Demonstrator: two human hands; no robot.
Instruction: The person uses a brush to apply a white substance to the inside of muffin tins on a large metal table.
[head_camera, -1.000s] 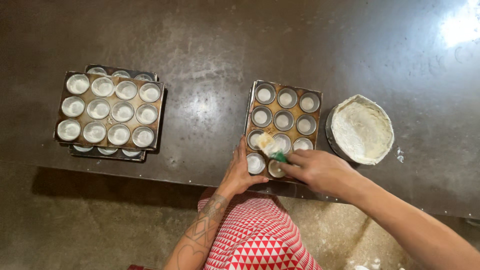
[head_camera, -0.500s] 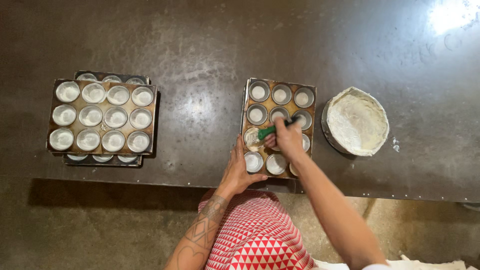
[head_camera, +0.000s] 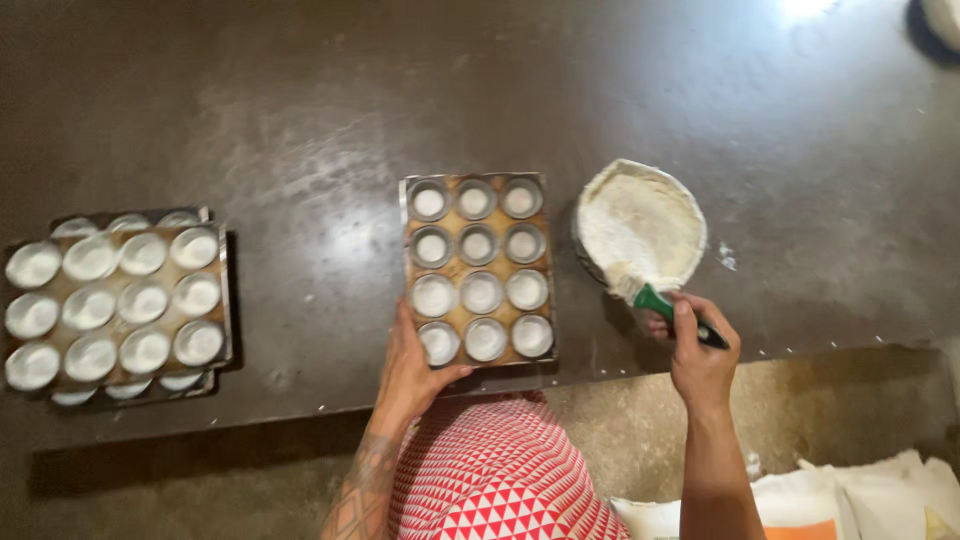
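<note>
My left hand (head_camera: 412, 372) grips the near left corner of a metal muffin tray (head_camera: 478, 265) with white-coated cups, thumb resting by the nearest cup. My right hand (head_camera: 700, 355) holds a green-handled brush (head_camera: 655, 300). Its white bristles dip into the near edge of a round tin of white flour (head_camera: 640, 225), which stands just right of the tray.
A stack of similar white-coated muffin trays (head_camera: 115, 300) sits at the far left of the dark worktop (head_camera: 300, 130). The worktop's front edge runs just below the trays. White sacks (head_camera: 860, 495) lie on the floor at lower right.
My right hand has taken the brush off the muffin tray and moved right to the flour tin. My left hand stays on the tray's near corner.
</note>
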